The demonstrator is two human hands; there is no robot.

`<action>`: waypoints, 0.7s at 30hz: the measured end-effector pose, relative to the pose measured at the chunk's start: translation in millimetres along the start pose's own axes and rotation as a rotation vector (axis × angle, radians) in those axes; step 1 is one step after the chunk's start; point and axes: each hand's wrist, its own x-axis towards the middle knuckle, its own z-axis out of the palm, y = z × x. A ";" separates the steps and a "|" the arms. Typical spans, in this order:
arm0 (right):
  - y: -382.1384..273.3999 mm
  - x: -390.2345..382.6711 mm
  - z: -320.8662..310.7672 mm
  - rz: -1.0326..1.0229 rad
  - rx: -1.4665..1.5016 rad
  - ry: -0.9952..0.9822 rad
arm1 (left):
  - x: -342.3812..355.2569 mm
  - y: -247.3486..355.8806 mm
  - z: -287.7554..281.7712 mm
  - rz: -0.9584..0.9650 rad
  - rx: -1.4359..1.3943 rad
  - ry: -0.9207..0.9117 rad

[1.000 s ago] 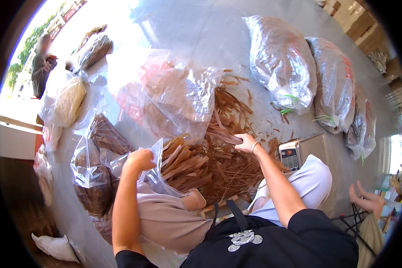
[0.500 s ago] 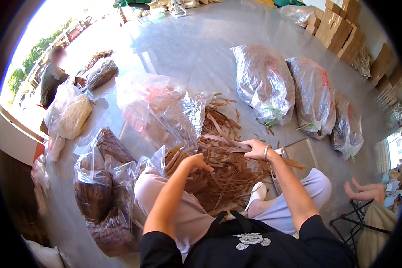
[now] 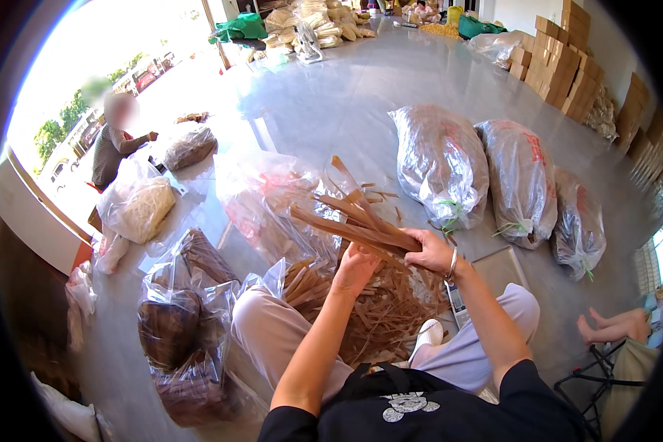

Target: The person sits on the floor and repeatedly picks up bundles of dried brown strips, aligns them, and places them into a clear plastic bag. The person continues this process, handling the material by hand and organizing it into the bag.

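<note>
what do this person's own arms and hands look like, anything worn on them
The sleeves are short and plain black. The left hand and right hand are ungloved; the right has a thin, pale, shiny bracelet at its wrist.

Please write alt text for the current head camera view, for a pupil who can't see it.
A person's right hand grips a bundle of flat brown strips, the left hand against it, above a loose pile of strips on the floor. Three filled plastic bags lie beyond, to the right; a co-worker is at upper left.
</note>
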 end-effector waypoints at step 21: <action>24.1 -38.5 91.1 -0.279 -0.419 0.120 | -5.0 25.2 29.7 -0.204 -0.029 0.318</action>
